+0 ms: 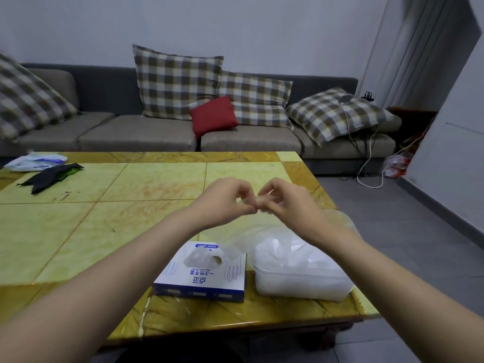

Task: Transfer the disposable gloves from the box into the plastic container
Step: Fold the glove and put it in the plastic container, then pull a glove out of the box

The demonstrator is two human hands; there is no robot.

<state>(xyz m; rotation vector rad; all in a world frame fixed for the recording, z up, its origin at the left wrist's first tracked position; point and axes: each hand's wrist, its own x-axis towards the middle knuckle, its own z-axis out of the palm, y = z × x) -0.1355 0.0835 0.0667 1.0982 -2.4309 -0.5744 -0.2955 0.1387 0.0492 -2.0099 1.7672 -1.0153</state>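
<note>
Above the box, the left hand and right hand meet, each grip pinched tight on one clear glove; the plastic container stands right of the box.

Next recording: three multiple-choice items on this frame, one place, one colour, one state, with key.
1. Where is the clear plastic container relative to the blue-and-white cardboard glove box? A left B right C on top
2. The small plain cushion on the grey sofa is: A red B green C black
3. The left hand and right hand are: A lying flat B pinching a thin clear plastic glove above the yellow tiled table C closing a lid
Key: B, it stands at the box's right side; A, red among checked cushions; B, both hands' fingers meet on the glove.
</note>
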